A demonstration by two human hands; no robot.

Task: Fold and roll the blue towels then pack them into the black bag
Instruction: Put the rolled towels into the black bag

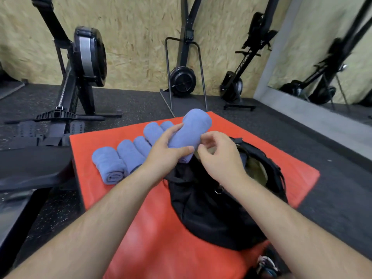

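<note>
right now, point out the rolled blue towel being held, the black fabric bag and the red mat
rolled blue towel being held (193, 127): head view, middle of the roll
black fabric bag (211, 214): head view, front wall
red mat (151, 238): head view, bare near part

Red mat (153, 228), rowing machine (88, 57), wall mirror (332, 57), chipboard wall (136, 37)

A pale chipboard wall (130, 37) backs a dark, speckled rubber floor (141, 101). Against it stand three black machines: the left rower (88, 57), the middle rower (182, 79) stored upright, and the right rower (233, 87) leaning. A mirror (332, 57) with a grey ledge (302, 109) below it covers the right side.
</note>
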